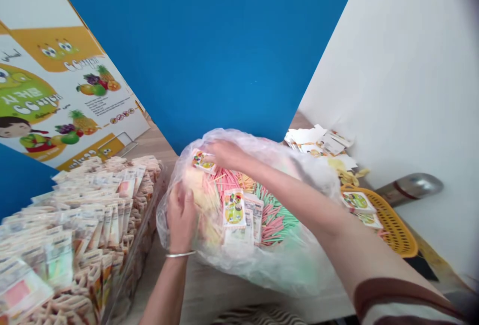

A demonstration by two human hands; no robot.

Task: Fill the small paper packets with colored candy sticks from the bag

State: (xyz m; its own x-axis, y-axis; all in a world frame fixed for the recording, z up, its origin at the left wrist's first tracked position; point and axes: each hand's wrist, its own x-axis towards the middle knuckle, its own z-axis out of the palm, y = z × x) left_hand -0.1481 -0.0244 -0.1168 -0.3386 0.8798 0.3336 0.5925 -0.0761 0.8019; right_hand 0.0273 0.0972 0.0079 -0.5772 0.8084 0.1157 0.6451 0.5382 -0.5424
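Sachets [93,215] crowd beside a bag [258,271] of sticks [272,228].
Right hand [225,154] pinches a packet [201,161]; left hand [181,219] curls at the bag, fingers' grip unclear.

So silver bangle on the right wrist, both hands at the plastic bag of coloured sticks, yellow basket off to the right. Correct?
Wrong side: head view shows the silver bangle on the wrist of the left hand, not the right hand. Rest stands: both hands at the plastic bag of coloured sticks, yellow basket off to the right.
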